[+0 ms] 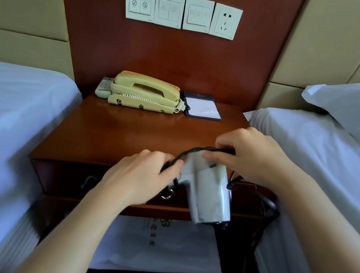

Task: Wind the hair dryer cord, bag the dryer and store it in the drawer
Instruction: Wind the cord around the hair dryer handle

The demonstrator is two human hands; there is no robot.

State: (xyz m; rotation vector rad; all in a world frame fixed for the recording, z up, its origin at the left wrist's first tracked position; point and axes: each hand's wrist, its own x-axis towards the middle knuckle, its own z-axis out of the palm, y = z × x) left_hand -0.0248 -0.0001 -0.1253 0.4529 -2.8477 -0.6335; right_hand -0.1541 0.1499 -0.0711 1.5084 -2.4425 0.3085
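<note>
The left hand [140, 177] curled its fingers round the black cord [195, 150] by the handle of the one white dryer [208, 189]. The right hand [250, 156] pinched the cord against the dryer's top. The dryer hung before the drawer [66, 176]. One phone [144, 91], one notepad [203, 108] and four wall plates [181, 11] were in view. The bag's [167, 242] writing was blurred.

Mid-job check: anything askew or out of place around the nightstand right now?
The wall plates above the telephone sit unevenly, the socket plate tilted most, though the wide lens may exaggerate it. The black cord hangs in loose loops right of the hair dryer, unwound. Nothing looks spilled or damaged.
</note>
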